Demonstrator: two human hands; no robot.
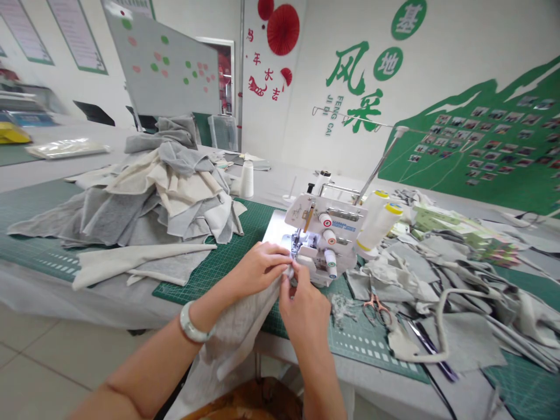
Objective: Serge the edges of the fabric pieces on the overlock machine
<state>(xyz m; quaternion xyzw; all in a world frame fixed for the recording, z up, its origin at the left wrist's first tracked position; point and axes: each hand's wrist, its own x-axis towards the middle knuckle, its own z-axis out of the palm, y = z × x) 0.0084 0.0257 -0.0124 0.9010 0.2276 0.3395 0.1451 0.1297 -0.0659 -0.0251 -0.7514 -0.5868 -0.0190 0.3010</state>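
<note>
Your two hands are at the front of the little white sewing machine, and both have hold of the long gray cloth. Your left hand comes in from the left side, with its fingers close together and closed on the top end of the cloth. Your right hand is on the other side, and its thumb and pointing finger pinch the edge. The cloth is long from top to bottom: its top end is right by the lit needle part, and the rest hangs down toward your lap, leaning a bit to the left. The back of your left hand sits farther from you than the back of your right, but both sets of fingertips meet near the needle part. The tips are small and crowded there, so I can't quite tell if the cloth is under the foot. A big heap of cloth is to the left on the green mat, and the scissors lie to the right.
</note>
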